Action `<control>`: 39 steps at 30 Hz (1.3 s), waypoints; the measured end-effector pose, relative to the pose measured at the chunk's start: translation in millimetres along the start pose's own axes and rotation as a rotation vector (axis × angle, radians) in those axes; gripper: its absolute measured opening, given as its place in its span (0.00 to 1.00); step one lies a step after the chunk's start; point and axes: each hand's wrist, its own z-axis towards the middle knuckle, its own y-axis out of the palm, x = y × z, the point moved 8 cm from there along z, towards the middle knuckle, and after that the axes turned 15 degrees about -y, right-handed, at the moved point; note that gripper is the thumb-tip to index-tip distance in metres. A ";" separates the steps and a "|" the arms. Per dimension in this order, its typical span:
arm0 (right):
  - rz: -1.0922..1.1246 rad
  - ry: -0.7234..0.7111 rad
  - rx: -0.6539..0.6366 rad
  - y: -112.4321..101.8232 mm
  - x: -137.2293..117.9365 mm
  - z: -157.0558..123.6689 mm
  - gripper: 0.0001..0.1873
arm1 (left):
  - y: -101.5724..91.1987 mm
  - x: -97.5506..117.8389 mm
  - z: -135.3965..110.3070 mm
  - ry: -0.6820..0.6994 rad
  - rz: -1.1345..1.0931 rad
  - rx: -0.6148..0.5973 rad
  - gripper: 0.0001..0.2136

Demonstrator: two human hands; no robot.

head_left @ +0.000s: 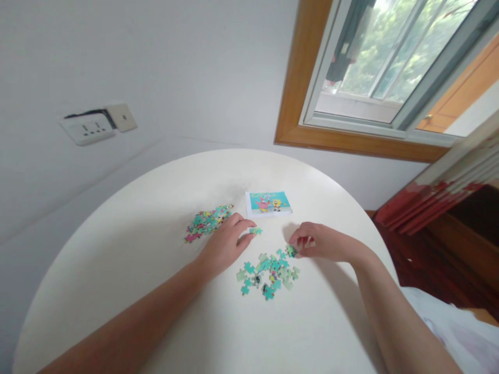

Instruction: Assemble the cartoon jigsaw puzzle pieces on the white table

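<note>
My left hand (230, 239) rests on the white table with thumb and forefinger closed on a small teal and yellow jigsaw piece (256, 230). My right hand (314, 241) pinches a darker green and yellow puzzle piece (291, 251) at the upper right edge of a loose group of pieces. That group of teal and pale green jigsaw pieces (275, 264) lies scattered between and in front of my hands. Left of my left hand is a denser pile of colourful pieces (208, 221), partly hidden by the hand. Behind both hands lies a reference picture card (268, 203) showing cartoon figures.
The round white table (117, 249) stands against a wall with a socket (89, 128) at left. A wood-framed window (288, 104) is at the back right. A red and cream curtain (424, 200) hangs to the right, beside the table's edge.
</note>
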 end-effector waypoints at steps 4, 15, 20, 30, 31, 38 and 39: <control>-0.010 -0.007 0.010 2.0 0.3 3.7 0.10 | -0.1 -0.4 0.3 0.001 0.013 0.001 0.10; 0.004 -0.002 0.078 -1.4 10.5 4.5 0.10 | -0.3 0.3 -0.2 0.006 0.006 0.001 0.10; 0.013 0.005 0.109 -4.4 11.5 3.9 0.08 | -0.1 0.5 -0.5 0.006 0.014 -0.006 0.10; -0.007 -0.007 0.142 -11.4 10.4 2.3 0.09 | -1.4 3.0 -0.9 0.011 0.009 -0.009 0.10; -0.018 -0.008 0.151 -12.8 10.0 2.2 0.09 | -1.6 3.0 -1.0 0.012 0.004 -0.009 0.10; -0.090 0.007 0.192 -17.5 10.9 2.7 0.11 | -0.8 2.5 -0.4 0.024 0.018 -0.003 0.10; -0.109 0.013 0.196 -17.9 11.9 3.0 0.11 | -0.8 2.3 -0.3 0.021 0.020 -0.003 0.10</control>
